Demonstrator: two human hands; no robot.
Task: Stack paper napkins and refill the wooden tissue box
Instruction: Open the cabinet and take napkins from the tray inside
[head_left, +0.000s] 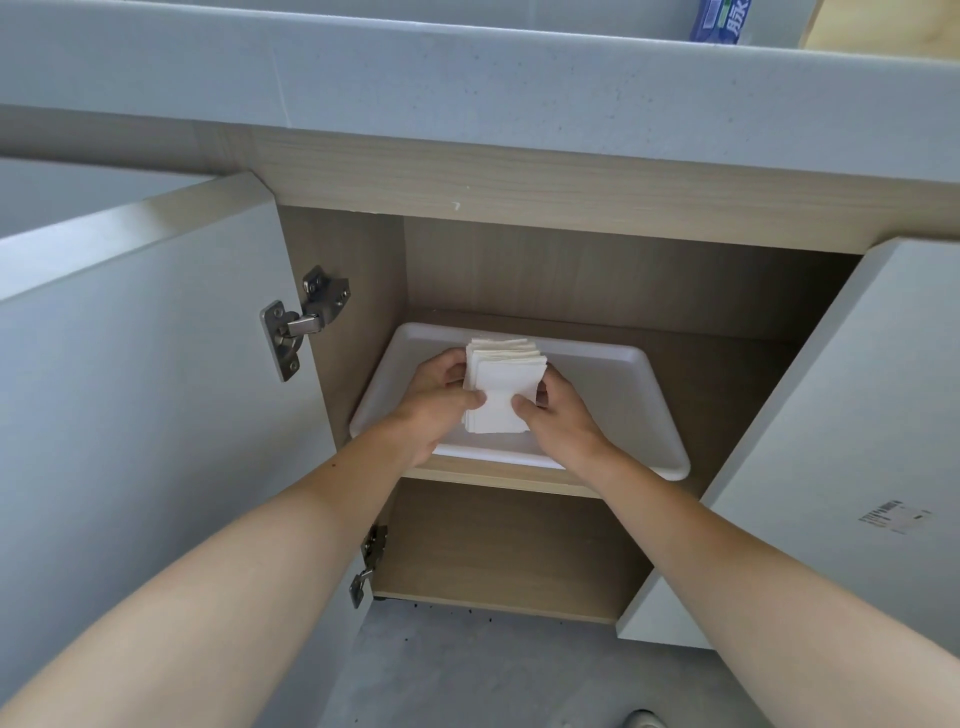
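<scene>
A stack of white paper napkins (503, 382) rests in a white plastic tray (618, 395) on the upper shelf inside an open cabinet. My left hand (434, 402) grips the stack's left side, thumb on top. My right hand (558, 415) grips its right side, thumb pressing the top sheet. The sheets are slightly fanned at the far end. A light wooden item (883, 26) shows at the top right on the counter; I cannot tell if it is the tissue box.
Both grey cabinet doors stand open, the left door (145, 374) and the right door (852, 441). A grey countertop edge (467, 98) overhangs above. A blue packet (719, 21) sits on the counter. The lower shelf (509, 551) shows beneath the tray.
</scene>
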